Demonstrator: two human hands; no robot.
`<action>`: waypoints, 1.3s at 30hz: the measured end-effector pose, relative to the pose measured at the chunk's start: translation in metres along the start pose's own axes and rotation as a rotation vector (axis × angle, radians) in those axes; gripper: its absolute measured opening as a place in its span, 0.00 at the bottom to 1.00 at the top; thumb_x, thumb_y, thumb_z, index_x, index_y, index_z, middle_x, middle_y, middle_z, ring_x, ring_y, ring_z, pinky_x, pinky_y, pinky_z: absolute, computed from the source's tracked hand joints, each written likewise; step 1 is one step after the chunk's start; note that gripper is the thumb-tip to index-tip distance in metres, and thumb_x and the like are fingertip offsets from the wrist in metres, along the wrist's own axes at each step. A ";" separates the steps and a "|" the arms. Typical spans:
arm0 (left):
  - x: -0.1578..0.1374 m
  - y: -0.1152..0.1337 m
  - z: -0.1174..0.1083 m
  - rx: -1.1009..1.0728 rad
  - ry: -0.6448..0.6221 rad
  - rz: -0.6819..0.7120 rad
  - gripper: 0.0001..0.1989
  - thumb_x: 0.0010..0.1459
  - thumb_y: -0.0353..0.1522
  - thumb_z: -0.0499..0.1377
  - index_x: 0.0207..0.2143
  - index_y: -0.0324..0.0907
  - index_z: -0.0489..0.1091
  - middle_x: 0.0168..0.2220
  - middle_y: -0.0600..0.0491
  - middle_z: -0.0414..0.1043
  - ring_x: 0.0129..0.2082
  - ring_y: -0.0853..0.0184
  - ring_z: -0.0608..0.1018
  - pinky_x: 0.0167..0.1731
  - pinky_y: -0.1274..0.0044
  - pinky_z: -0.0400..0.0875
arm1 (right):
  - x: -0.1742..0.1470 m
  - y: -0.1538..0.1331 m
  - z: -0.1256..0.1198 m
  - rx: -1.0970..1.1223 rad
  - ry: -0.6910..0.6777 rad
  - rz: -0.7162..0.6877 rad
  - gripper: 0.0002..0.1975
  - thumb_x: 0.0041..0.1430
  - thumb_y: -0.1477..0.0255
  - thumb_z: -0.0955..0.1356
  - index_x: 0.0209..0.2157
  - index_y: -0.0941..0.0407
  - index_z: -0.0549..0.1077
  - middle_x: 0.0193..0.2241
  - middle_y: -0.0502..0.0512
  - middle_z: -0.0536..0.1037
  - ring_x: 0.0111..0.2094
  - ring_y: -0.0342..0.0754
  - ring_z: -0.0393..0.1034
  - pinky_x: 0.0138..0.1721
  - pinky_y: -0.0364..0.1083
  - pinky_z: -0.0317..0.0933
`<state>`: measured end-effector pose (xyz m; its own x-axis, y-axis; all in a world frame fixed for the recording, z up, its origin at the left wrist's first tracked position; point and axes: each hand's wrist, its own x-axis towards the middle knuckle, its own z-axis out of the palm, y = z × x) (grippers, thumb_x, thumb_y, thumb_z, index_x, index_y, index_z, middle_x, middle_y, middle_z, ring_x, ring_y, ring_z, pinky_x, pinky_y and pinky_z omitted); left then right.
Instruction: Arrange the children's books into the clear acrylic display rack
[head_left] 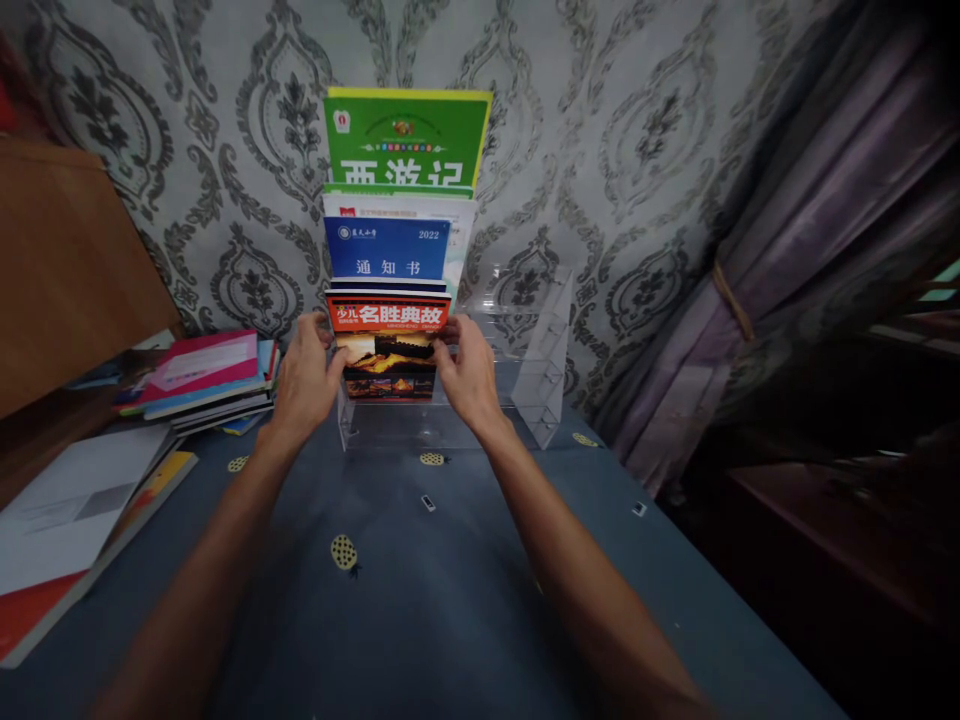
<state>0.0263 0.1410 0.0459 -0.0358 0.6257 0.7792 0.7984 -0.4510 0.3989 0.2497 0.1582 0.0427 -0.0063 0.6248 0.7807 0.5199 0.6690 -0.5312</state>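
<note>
Patterned grey wallpaper stands beyond the left hand and the right hand, and a dark blue tabletop spreads beneath and in front of them. Between the two hands is a red book with a night-lit picture on its cover, upright against the left part of a clear rack. Judging by the grip, the step in hand is seating or squaring this book in one of the rack's lower tiers; whether its bottom edge rests fully in the holder cannot be made out. A next move from here would likely call for level, light pressure downward and backward, then loosened fingers, without dragging the clear plastic forward. Both hands are pinching the book by its opposite side edges, thumbs towards the front cover and the other fingers curled at or behind the edges. They sit at nearly equal height, palms turned inward, while the left forearm and the right forearm slant in from below and converge on the rack. Just above and behind the hands rise a blue booklet and, higher, a green book; beside the left hand, outward, lies a stack of books.
</note>
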 end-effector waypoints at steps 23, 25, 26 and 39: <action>-0.004 0.017 0.002 0.182 -0.026 0.047 0.15 0.68 0.30 0.48 0.55 0.37 0.63 0.48 0.40 0.73 0.50 0.53 0.76 0.49 0.61 0.73 | -0.001 -0.011 -0.008 -0.270 -0.044 0.035 0.17 0.64 0.71 0.61 0.46 0.58 0.78 0.38 0.62 0.82 0.38 0.55 0.76 0.39 0.49 0.66; -0.003 0.018 0.001 0.164 -0.041 0.035 0.15 0.68 0.29 0.47 0.54 0.37 0.64 0.47 0.40 0.72 0.50 0.52 0.75 0.49 0.61 0.73 | -0.001 -0.013 -0.009 -0.286 -0.062 0.044 0.18 0.64 0.71 0.60 0.46 0.59 0.78 0.38 0.63 0.82 0.38 0.55 0.76 0.38 0.49 0.65; -0.003 0.018 0.000 0.153 -0.047 0.030 0.15 0.67 0.29 0.47 0.54 0.37 0.64 0.47 0.40 0.72 0.49 0.52 0.75 0.49 0.60 0.73 | -0.001 -0.014 -0.009 -0.294 -0.068 0.052 0.18 0.64 0.71 0.60 0.46 0.60 0.78 0.38 0.64 0.82 0.37 0.55 0.76 0.38 0.49 0.65; 0.001 0.005 -0.006 0.061 -0.069 0.043 0.18 0.64 0.28 0.50 0.56 0.41 0.64 0.49 0.43 0.73 0.52 0.52 0.75 0.53 0.57 0.72 | 0.007 -0.018 -0.024 -0.135 -0.154 0.108 0.18 0.61 0.70 0.64 0.51 0.57 0.77 0.37 0.59 0.84 0.35 0.53 0.79 0.41 0.52 0.70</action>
<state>0.0268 0.1352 0.0519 0.0387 0.6501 0.7589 0.8334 -0.4400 0.3344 0.2607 0.1412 0.0651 -0.0690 0.7511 0.6566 0.6340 0.5411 -0.5524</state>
